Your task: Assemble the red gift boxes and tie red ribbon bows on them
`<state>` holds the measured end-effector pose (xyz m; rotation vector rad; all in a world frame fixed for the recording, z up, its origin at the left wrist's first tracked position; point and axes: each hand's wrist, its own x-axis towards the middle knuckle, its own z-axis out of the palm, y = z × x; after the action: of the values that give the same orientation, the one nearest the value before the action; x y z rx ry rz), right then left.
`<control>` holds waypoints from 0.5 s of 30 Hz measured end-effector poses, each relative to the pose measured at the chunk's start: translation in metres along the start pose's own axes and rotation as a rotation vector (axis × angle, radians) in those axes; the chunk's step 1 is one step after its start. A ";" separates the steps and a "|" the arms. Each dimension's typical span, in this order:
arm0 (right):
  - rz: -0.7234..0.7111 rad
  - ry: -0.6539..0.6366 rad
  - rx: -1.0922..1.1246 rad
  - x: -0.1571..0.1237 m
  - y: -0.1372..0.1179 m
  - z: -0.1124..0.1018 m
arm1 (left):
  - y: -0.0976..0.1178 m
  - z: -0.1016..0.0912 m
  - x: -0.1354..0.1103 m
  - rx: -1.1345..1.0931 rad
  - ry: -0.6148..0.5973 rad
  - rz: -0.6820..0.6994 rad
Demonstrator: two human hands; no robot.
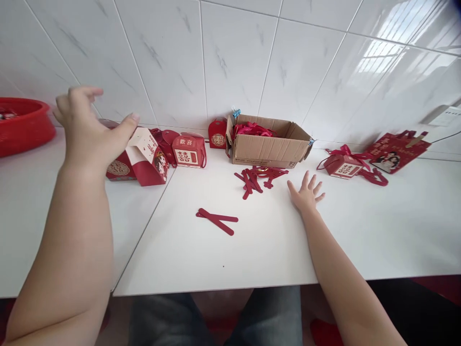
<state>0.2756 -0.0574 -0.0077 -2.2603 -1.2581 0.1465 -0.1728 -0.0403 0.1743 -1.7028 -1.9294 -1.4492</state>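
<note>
My left hand [86, 122] is raised with fingers apart just above and left of a red and white gift box [146, 156] whose flap stands open; it holds nothing. My right hand [307, 192] lies flat on the white table [252, 254] with fingers spread, just right of a heap of red paper strips [257, 178]. Two crossed red strips [217, 221] lie in front of me. A closed small red box [189, 151] stands beside the open one.
A cardboard box [268, 144] with red ribbons stands against the tiled wall. To its right sit a ribboned red box [342, 166] and flat red bags [396, 151]. A red basin [21, 125] is at far left. A red tag [217, 134] leans on the wall.
</note>
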 end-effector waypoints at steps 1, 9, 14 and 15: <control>0.003 -0.011 0.005 0.000 0.000 0.000 | -0.014 0.003 -0.002 -0.010 0.022 -0.064; 0.015 -0.012 0.035 -0.002 0.001 0.000 | -0.075 0.061 -0.057 -0.227 0.132 -0.106; 0.051 0.000 0.071 -0.002 -0.001 -0.002 | -0.077 0.068 -0.059 -0.164 0.102 -0.129; 0.057 0.014 0.089 -0.003 -0.003 -0.003 | -0.077 0.070 -0.058 -0.167 0.081 -0.124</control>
<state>0.2733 -0.0597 -0.0041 -2.2185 -1.1572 0.2034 -0.1883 -0.0157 0.0591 -1.5870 -1.9507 -1.7402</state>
